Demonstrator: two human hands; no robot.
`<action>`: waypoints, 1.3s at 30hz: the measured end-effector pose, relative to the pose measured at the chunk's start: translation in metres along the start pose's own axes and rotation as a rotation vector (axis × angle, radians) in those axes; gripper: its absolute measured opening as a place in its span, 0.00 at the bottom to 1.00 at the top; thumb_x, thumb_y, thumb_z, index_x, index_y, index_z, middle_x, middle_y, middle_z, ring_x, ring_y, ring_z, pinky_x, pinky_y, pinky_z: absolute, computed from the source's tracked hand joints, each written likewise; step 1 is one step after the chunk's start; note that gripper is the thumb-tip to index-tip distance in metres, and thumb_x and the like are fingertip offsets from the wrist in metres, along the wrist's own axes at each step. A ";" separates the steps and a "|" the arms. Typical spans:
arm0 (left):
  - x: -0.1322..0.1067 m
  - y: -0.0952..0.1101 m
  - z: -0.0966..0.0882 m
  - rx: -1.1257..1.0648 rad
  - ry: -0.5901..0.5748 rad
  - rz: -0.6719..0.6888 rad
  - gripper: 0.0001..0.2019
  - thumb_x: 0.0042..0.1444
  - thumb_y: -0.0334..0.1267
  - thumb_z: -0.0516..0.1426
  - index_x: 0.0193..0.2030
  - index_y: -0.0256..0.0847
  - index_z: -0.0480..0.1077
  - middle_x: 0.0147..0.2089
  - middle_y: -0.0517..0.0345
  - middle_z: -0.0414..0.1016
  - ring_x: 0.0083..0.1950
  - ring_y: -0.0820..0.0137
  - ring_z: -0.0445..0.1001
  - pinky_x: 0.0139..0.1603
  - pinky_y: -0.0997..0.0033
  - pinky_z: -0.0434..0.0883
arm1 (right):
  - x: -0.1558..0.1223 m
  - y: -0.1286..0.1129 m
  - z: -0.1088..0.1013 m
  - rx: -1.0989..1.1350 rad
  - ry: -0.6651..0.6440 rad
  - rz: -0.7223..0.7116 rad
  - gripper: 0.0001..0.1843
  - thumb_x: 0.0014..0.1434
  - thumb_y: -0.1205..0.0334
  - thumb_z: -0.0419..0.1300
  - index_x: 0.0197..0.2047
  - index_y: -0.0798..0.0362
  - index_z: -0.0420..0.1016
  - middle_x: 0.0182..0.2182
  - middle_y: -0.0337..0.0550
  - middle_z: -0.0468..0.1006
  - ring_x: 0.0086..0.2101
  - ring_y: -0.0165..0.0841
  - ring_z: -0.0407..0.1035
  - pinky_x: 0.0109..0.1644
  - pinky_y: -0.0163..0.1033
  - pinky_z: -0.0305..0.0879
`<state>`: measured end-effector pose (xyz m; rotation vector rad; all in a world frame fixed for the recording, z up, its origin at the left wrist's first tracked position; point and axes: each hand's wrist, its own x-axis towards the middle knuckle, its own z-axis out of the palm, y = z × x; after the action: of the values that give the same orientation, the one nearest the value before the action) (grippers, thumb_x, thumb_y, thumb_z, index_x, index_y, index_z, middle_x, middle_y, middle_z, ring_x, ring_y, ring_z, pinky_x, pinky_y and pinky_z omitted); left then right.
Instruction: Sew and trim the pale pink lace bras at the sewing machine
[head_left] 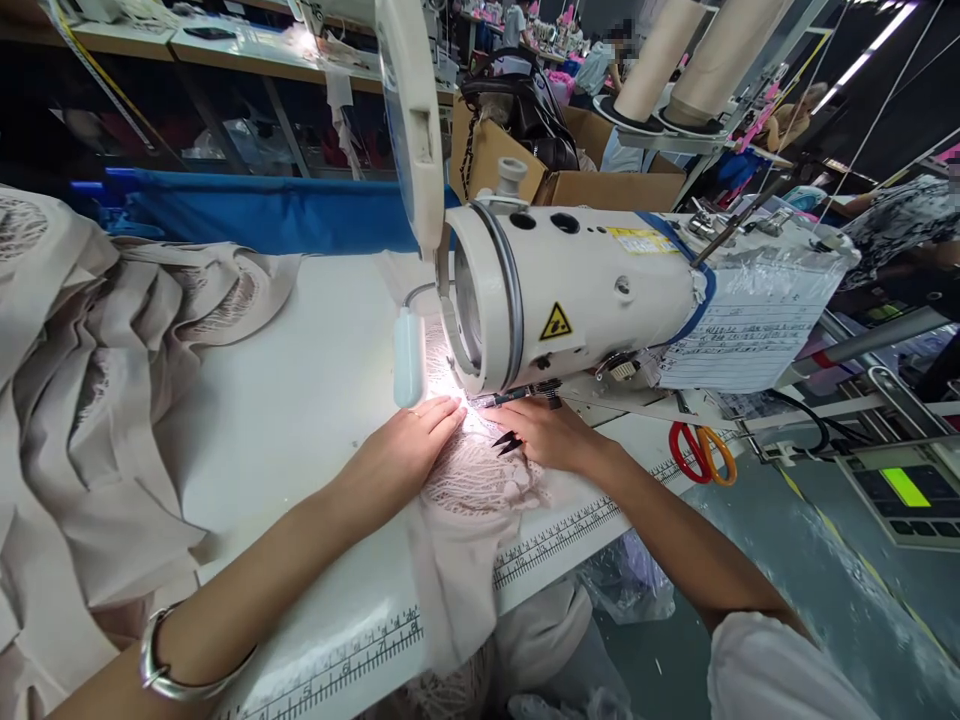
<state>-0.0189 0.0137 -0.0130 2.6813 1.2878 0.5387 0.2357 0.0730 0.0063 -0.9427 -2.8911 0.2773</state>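
A pale pink piece of fabric (pixel 469 475) with a lacy, textured panel lies under the head of a white sewing machine (pixel 592 290), and its plain end drapes over the table's front edge. My left hand (pixel 412 445) rests flat on the fabric's left side, fingers stretched towards the brightly lit needle area. On the other side my right hand (pixel 547 430) is partly curled, its fingertips at the cloth near the needle. Black pointed blades, apparently thread snips (pixel 508 443), stick out from under its palm. Glare hides the needle and stitching point.
Stacked pink fabric pieces (pixel 112 400) cover the table's left side. Scissors with red and orange handles (pixel 701 453) hang at the right, near a control panel (pixel 904 488). A ruler strip (pixel 555 545) runs along the front edge. Thread cones (pixel 660 60) stand behind; people work farther back.
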 end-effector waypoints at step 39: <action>0.012 0.013 -0.014 -0.019 0.008 0.137 0.15 0.62 0.26 0.52 0.52 0.41 0.71 0.50 0.49 0.76 0.54 0.57 0.72 0.55 0.54 0.68 | -0.003 0.001 0.012 -0.001 0.385 -0.353 0.16 0.66 0.76 0.50 0.43 0.53 0.78 0.44 0.45 0.83 0.45 0.37 0.72 0.46 0.43 0.73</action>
<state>-0.0077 0.0145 0.0065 2.7685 1.1008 0.5738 0.2368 0.0707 -0.0056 -0.4108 -2.6281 0.0574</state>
